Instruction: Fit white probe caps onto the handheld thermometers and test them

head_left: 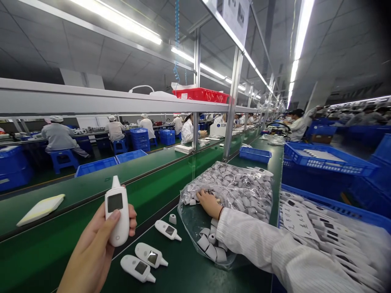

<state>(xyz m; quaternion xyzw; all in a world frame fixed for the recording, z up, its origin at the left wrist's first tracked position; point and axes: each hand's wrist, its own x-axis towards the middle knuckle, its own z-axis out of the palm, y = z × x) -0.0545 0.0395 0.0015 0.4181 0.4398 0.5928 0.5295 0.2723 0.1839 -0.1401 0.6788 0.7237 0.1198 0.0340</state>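
My left hand is closed around a white ear thermometer, held upright with its probe tip up and its dark screen facing me. My right hand reaches into a clear plastic bag full of small white caps. Its fingers look apart among the caps, with the tips partly hidden. Three more thermometers lie on the green bench between my hands: one near the bag, two side by side closer to me. A single loose cap sits beyond the nearest-to-bag one.
A green conveyor belt runs along the left, with a white and yellow pad on its far ledge. Blue crates stand at right, one holding many bagged thermometers under a handwritten note. Metal posts carry an overhead shelf. Co-workers sit farther off.
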